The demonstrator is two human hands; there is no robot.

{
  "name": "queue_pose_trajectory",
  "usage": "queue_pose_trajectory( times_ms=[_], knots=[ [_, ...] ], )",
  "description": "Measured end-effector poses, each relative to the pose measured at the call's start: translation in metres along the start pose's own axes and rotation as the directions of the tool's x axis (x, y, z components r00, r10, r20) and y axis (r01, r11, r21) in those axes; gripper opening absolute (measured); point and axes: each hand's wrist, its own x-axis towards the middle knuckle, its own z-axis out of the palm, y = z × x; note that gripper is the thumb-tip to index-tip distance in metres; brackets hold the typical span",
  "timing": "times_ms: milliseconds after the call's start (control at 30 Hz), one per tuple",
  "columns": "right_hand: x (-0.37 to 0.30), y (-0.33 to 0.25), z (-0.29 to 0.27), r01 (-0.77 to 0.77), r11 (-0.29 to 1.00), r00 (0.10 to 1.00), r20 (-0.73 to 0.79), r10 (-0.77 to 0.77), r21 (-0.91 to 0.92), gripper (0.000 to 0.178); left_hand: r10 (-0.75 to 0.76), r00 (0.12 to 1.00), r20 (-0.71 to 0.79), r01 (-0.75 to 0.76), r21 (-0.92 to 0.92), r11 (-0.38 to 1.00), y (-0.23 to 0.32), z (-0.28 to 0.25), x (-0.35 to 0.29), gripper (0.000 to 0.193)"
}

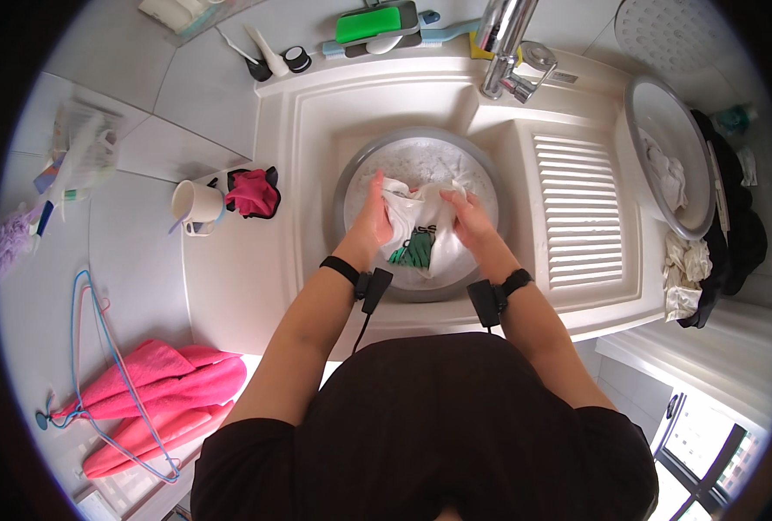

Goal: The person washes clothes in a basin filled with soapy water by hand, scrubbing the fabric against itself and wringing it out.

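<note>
I've got L hand point(375, 217) & R hand point(473, 215) gripping opp. sides of wht cloth point(427, 213) w/ green print point(414, 249), fingers partly curled, cloth btwn them, over sudsy grey basin point(343, 204) in sink point(247, 252)

White cloth point(444, 236) with green-and-black print point(415, 251), grey basin rim point(344, 208), cream sink point(229, 286), pink fabric point(173, 373)

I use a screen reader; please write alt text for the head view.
A person's left hand and right hand hold a white cloth with a green area over a gray basin in a sink with a ribbed washboard.
</note>
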Motion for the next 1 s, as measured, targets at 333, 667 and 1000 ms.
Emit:
queue_pose_trajectory(
  times_ms=[333, 667, 1000],
  knots=[
    [-0.016, 0.046, 0.088, 0.182, 0.611, 0.906, -0.11, -0.408, -0.771, 0.043, 0.152, 0.987, 0.044, -0.153, 0.044, 0.987, -0.025, 0.0, 0.009, 0.025],
    [-0.015, 0.054, 0.089, 0.278, 0.612, 0.85, -0.108, -0.516, -0.741, 0.063, 0.107, 0.986, -0.126, -0.08, 0.202, 0.976, -0.025, 0.025, -0.011, 0.047],
    [0.011, 0.042, 0.051, 0.124, 0.819, 0.972, -0.098, -0.214, -0.56, 0.046, 0.048, 0.998, -0.042, -0.039, 0.198, 0.98, -0.048, 0.038, -0.013, 0.042]
  ],
)
